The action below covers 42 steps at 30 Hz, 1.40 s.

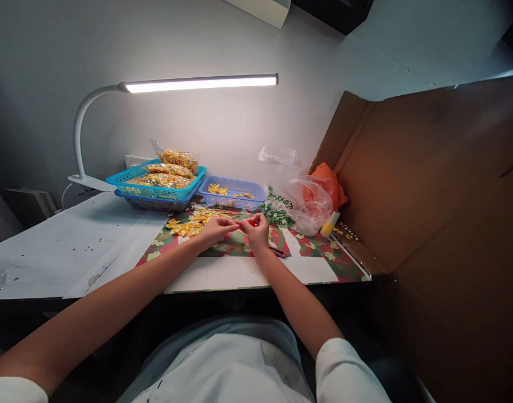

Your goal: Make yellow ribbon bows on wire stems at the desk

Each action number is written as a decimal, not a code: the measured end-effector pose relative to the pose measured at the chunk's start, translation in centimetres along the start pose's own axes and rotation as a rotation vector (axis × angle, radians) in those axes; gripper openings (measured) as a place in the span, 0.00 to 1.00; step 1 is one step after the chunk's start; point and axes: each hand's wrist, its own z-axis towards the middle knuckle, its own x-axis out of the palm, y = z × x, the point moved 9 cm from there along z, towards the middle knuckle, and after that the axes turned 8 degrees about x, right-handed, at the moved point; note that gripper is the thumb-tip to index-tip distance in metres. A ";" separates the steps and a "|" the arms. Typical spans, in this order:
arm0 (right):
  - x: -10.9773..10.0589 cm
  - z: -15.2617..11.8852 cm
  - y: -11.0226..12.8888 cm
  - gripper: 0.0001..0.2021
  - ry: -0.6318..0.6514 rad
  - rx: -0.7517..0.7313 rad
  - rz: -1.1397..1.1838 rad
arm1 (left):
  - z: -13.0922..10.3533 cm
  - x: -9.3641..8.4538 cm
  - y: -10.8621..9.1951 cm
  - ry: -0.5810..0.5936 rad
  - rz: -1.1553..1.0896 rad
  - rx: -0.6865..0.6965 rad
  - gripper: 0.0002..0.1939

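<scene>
Over the patterned sheet, my left hand [217,230] and my right hand [256,230] meet at the fingertips, both closed in a pinch. What the fingers hold is too small to make out; a bit of red shows by my right fingers. Just left of my left hand lies a pile of yellow bow-shaped pieces [188,227] with thin yellow strands behind it. A dark red-handled tool [278,252] rests beside my right wrist, partly hidden by it.
Stacked at the back left, a turquoise basket [155,193] holds bagged yellow pieces. A blue-violet basket [231,200] with a few yellow pieces stands beside it. Clear plastic bags [309,207], a yellow-and-white bottle [330,224] and a tall cardboard sheet [441,179] are rightward. A lamp [201,84] hangs above.
</scene>
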 end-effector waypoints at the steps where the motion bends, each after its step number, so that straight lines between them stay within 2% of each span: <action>1: 0.0 0.0 0.0 0.21 0.001 -0.002 0.001 | 0.0 0.0 -0.1 0.000 0.003 0.004 0.19; 8: -0.2 0.1 -0.1 0.19 -0.018 -0.020 -0.017 | -0.1 0.0 -0.4 -0.003 -0.011 0.023 0.21; 42: -0.1 0.0 -0.2 0.20 -0.011 0.017 0.007 | 0.1 -0.1 -0.1 0.003 -0.015 0.033 0.22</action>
